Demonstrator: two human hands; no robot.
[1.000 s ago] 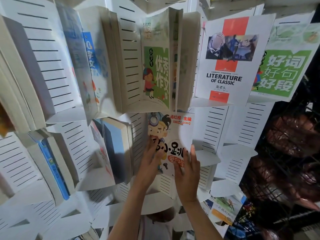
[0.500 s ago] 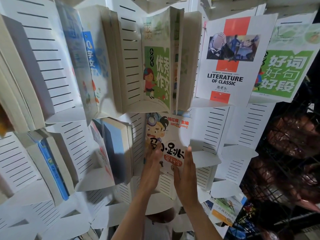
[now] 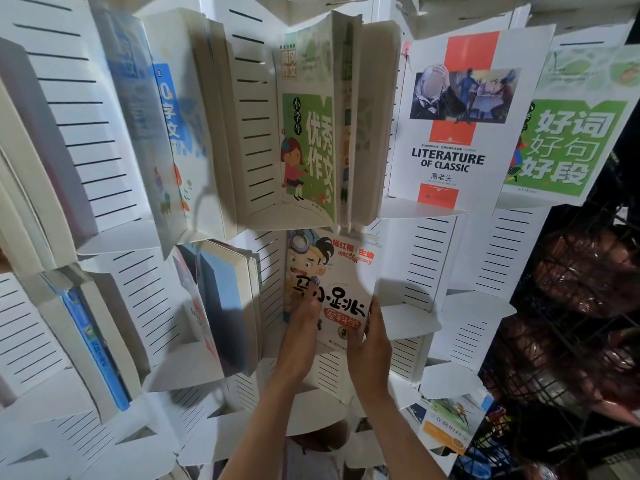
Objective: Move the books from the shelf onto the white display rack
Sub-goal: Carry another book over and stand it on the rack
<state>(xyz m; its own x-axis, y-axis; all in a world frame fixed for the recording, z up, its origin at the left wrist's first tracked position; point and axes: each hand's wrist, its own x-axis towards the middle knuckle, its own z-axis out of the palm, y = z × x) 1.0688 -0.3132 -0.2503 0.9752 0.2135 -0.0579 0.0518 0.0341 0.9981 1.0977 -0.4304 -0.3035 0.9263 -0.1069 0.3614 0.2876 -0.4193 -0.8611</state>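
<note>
White-covered cartoon book [image 3: 341,289] between left hand [image 3: 304,327] and right hand [image 3: 370,344], touching both

The left hand [image 3: 301,327] covers the lower left corner of the cartoon book [image 3: 332,289]; the right hand [image 3: 369,341] covers its lower right edge. The blue book [image 3: 93,344] at left is blurred, its spine text unreadable. The green book [image 3: 568,147] is cut off by the right edge. Dark wrapped items [image 3: 585,271] at right cannot be identified.
</note>
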